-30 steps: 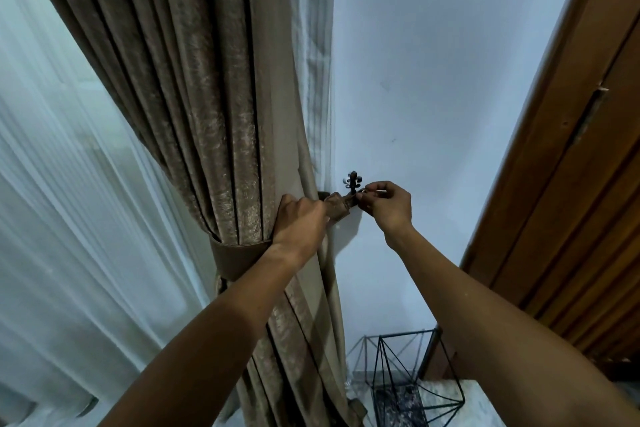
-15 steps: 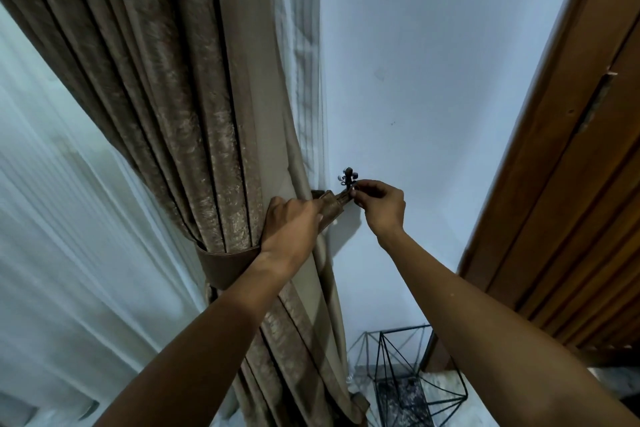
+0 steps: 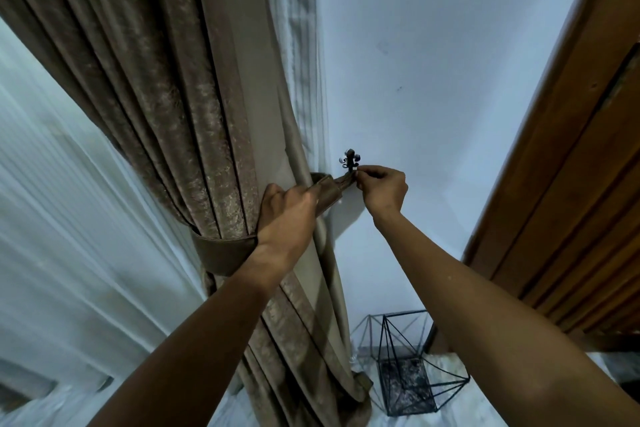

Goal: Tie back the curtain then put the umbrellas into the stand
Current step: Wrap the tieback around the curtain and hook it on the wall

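Head view: brown curtain [image 3: 166, 87] gathered against pale wall [image 3: 450, 62], wrapped by tieback band [image 3: 221, 253] at mid-height. Band gripped by left hand [image 3: 287, 218], fingers curled tight over it. Band's end pinched at dark ornate wall hook [image 3: 350, 160] by right hand [image 3: 382, 187], fingertips pressed together. Sheer curtain [image 3: 69, 218] seen at left. Black wire stand [image 3: 405, 367] set on marbled floor [image 3: 446, 416] below, beside wooden door [image 3: 571, 184]. Umbrellas out of sight.
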A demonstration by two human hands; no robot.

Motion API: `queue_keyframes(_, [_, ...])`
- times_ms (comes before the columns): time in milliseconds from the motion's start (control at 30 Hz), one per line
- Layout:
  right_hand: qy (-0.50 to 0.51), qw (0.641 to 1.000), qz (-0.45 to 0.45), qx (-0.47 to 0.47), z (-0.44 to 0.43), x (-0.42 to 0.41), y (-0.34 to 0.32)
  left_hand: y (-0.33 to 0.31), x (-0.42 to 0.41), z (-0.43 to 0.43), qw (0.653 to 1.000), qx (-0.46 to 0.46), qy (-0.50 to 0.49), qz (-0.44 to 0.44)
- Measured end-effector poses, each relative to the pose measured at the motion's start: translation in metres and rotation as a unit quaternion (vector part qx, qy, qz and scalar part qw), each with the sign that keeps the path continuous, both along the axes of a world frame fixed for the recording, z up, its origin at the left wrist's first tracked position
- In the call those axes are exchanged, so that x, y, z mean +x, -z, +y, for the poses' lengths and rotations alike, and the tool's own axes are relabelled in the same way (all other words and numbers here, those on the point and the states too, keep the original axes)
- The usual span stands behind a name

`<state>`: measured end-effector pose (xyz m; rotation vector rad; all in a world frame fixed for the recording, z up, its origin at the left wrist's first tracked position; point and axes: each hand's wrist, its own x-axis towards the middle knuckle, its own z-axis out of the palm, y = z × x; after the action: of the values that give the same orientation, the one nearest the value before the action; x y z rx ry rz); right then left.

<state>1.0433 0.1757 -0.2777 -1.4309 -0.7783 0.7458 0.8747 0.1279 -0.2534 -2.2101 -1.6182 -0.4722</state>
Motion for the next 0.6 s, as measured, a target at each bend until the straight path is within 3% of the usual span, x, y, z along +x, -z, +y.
queue_keyframes(200, [-0.005, 1.0, -0.012, -0.021, 0.002, 0.007, 0.002, -0.007, 0.006, -0.005, 1.0, 0.003, 0.002, 0.03])
queue_keyframes(433, [-0.016, 0.997, -0.08, 0.003, 0.006, 0.002, -0.007, -0.005, 0.003, -0.007, 0.999, 0.029, 0.01, -0.014])
queue_keyframes(600, [-0.006, 0.994, -0.109, -0.014, 0.015, -0.002, -0.018, -0.005, 0.003, -0.008, 0.999, 0.006, -0.028, 0.031])
